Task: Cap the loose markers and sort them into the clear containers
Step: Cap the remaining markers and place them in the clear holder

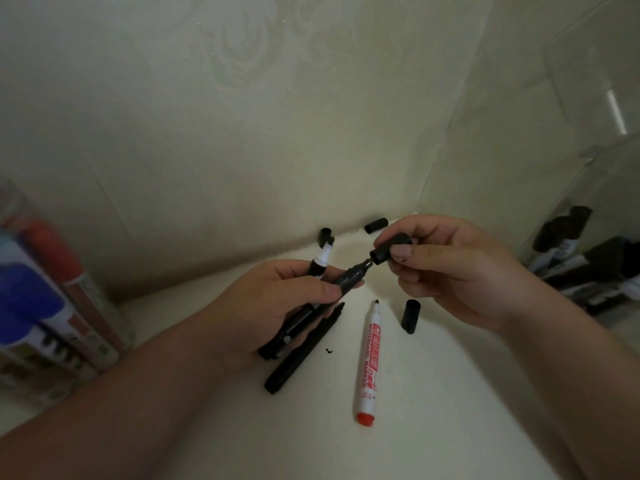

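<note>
Capping in progress mid-surface: right hand (450,268) pinches a black cap (389,249) at the tip of a black marker (349,275) gripped in the curled fingers of the left hand (277,299), while a red-ended marker (369,362), a second black marker (301,355) and loose caps (410,315) lie unsorted between partly filled clear containers (110,317) at the side edges.

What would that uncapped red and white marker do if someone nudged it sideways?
The red and white marker looks round and smooth, so it would probably roll across the table. It seems a stiff plastic tube, likely light. Its bare tip might smear ink.
</note>
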Action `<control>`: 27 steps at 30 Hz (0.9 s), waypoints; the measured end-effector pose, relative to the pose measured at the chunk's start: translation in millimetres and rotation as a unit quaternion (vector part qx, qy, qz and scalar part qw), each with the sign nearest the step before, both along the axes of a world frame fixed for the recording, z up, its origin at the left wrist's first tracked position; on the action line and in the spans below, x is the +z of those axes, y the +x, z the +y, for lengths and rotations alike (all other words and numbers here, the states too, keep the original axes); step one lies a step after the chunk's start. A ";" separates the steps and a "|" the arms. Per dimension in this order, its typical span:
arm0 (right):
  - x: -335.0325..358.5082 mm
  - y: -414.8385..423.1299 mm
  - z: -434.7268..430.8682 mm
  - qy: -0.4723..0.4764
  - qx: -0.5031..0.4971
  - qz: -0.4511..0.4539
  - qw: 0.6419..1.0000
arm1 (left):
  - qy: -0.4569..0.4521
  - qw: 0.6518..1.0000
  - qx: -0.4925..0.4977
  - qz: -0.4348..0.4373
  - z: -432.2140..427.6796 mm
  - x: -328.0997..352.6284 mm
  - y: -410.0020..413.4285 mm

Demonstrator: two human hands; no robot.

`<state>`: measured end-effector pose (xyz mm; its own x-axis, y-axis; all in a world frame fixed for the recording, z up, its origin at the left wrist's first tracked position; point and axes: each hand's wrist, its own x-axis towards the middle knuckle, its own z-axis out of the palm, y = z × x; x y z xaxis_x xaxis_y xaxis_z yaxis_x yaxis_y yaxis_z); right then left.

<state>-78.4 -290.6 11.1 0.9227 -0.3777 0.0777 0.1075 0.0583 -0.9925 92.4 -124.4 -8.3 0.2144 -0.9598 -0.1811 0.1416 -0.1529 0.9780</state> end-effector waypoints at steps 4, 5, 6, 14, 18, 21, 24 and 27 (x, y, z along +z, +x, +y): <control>1.4 0.1 4.1 -0.030 0.035 0.013 0.999 | -0.015 0.999 -0.029 -0.024 1.0 1.4 0.7; 1.6 -0.4 4.7 -0.041 0.036 0.015 0.998 | -0.015 0.998 -0.041 -0.036 1.6 2.5 1.5; 2.5 -1.1 5.7 -0.051 0.032 0.019 0.998 | -0.017 0.997 -0.056 -0.049 2.4 3.8 3.0; 13.2 -6.1 14.1 -0.127 0.022 0.041 0.991 | -0.042 0.994 -0.090 -0.042 4.2 2.5 8.6; 16.1 -5.2 16.8 -0.137 0.013 0.043 0.990 | -0.045 0.993 -0.097 0.040 4.0 0.1 5.0; 21.1 -2.1 18.5 -0.143 -0.044 0.032 0.988 | -0.071 0.992 -0.086 0.066 0.5 2.7 2.3; 24.6 0.9 11.3 -0.108 -0.179 -0.004 0.978 | -0.084 0.991 -0.033 0.094 -3.5 -0.3 7.0; 27.4 -2.1 0.6 -0.147 -0.247 0.092 0.953 | -0.080 0.990 0.040 0.110 -5.8 -9.8 13.0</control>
<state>-80.5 -290.0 38.5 0.6465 -0.7560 0.1024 -0.1270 -0.2389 -0.9627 105.4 -130.2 -18.1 0.2630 -0.9615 -0.0798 0.3601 0.0210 0.9327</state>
